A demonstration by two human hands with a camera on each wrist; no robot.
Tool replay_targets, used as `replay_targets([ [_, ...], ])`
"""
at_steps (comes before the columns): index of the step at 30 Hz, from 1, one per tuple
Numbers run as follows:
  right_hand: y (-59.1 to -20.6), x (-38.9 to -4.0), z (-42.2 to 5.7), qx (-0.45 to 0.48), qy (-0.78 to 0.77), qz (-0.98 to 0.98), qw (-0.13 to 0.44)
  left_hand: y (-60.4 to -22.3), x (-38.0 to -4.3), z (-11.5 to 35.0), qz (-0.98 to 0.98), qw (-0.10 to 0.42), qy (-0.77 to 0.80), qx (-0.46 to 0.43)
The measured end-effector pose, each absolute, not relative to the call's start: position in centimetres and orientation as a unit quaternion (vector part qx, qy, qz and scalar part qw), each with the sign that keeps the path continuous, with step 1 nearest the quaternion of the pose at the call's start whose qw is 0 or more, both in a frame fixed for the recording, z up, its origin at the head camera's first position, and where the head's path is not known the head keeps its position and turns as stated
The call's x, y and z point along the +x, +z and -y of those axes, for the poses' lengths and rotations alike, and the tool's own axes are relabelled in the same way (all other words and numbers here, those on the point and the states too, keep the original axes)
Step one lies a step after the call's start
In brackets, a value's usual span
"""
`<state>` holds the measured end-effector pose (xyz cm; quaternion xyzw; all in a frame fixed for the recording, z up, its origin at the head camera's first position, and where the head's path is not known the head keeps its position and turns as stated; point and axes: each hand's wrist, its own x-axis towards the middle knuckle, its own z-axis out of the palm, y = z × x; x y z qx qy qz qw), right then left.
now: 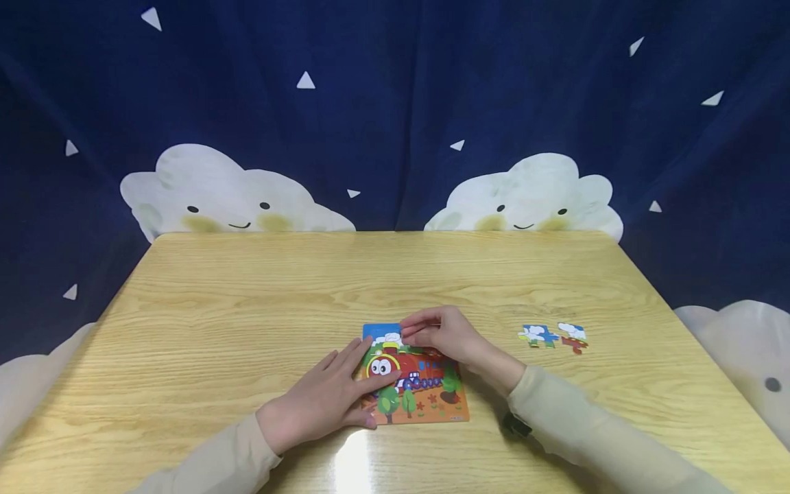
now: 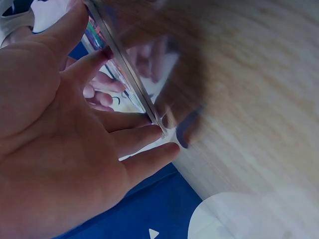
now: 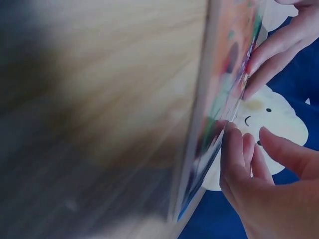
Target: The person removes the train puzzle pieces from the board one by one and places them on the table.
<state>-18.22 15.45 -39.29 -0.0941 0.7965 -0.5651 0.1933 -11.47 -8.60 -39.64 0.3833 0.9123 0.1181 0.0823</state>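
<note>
A jigsaw puzzle [image 1: 428,405] lies on the table, its picture a red train with a face, trees and blue sky. My left hand [image 1: 321,401] rests along its left side, fingers spread, the forefinger reaching over the train. In the left wrist view, fingertips [image 2: 160,130] meet the board's edge. Over the puzzle's upper right part, my right hand [image 1: 447,336] touches the picture with its fingertips. The right wrist view shows its thumb [image 3: 284,149] apart from the fingers, with no piece visible between them. The right hand covers part of the upper right picture.
Loose puzzle pieces [image 1: 538,335] with sky and cloud patterns lie to the right of the puzzle, beyond the right forearm. The wooden table [image 1: 247,288] ends at a dark blue curtain [image 1: 382,103] with white clouds and triangles.
</note>
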Motion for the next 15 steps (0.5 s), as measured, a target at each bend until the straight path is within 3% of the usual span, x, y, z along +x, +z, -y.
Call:
replay_targets([
  [8,-39.3,-18.5,-14.4,-0.068,-0.603,-0.767,0.208,-39.7,-11.4,8.4,-0.913,0.092,0.121,0.380],
  [15,-39.7,-18.8,-13.7,-0.044,-0.567,-0.802,0.183,-39.6,-11.5,8.5,-0.913,0.108,0.124,0.373],
])
